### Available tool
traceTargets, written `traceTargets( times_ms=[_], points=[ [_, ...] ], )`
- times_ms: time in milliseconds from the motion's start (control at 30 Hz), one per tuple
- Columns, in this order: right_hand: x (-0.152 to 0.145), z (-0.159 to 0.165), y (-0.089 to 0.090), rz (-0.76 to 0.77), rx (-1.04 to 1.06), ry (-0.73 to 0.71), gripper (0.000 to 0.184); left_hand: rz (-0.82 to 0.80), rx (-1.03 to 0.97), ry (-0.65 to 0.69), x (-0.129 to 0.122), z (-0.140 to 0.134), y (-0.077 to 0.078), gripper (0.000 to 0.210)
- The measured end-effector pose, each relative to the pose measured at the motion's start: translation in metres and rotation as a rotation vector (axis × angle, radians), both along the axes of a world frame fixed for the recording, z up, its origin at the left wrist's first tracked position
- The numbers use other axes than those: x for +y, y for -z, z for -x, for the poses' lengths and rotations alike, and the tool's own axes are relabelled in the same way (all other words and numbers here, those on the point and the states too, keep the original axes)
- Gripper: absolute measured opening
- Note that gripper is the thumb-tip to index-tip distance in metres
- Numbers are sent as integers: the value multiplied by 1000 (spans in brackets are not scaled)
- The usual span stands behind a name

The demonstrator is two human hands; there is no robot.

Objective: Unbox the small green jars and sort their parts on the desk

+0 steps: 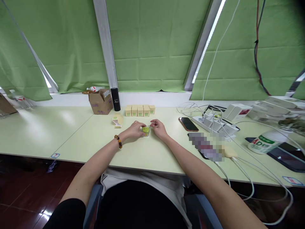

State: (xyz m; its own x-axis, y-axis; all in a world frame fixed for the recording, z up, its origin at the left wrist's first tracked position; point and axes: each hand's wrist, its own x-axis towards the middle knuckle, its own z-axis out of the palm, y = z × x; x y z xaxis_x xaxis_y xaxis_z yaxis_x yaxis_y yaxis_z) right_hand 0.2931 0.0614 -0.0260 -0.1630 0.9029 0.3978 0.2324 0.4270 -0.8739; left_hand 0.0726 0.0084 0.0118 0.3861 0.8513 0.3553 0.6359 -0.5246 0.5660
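Note:
My left hand [135, 129], with a beaded bracelet [118, 142] on its wrist, grips a small clear jar with a green lid [146, 129] at the middle of the table. Close by on the jar's right is my right hand [158, 128]. Its fingers are bent and drawn together near the jar's upper side; anything between them is too small to make out. An opened small cream box [117, 121] lies beyond my left hand. Further back, several closed cream boxes [137, 110] with green labels stand in a row.
At the back left are a cardboard box [101, 103] and a black cylinder [115, 99]. To the right lie a phone [188, 124], a power strip [212, 124] with chargers and tangled white cables, a white bottle [268, 141] and white boxes [237, 112]. The table's front edge runs before me.

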Motion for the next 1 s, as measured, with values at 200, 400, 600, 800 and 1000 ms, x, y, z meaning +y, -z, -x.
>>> traceTargets(
  times_ms=[200, 400, 600, 800, 1000],
  points=[
    [-8, 0, -6, 17, 128, -47, 29, 63, -241, 6, 1, 5, 1, 35],
    [-29, 8, -20, 292, 385, -397, 56, -6, -424, -1, -8, 11, -14, 47],
    [-46, 12, -29, 355, 429, -614, 52, -27, -477, 101, -14, 7, -11, 48],
    [-48, 14, -29, 209, 417, -481, 60, -39, -479, 149, -20, 4, -9, 60],
    [-53, 14, -30, -239, 107, -149, 43, -112, -462, -17, -20, 5, -5, 70]
  ],
)
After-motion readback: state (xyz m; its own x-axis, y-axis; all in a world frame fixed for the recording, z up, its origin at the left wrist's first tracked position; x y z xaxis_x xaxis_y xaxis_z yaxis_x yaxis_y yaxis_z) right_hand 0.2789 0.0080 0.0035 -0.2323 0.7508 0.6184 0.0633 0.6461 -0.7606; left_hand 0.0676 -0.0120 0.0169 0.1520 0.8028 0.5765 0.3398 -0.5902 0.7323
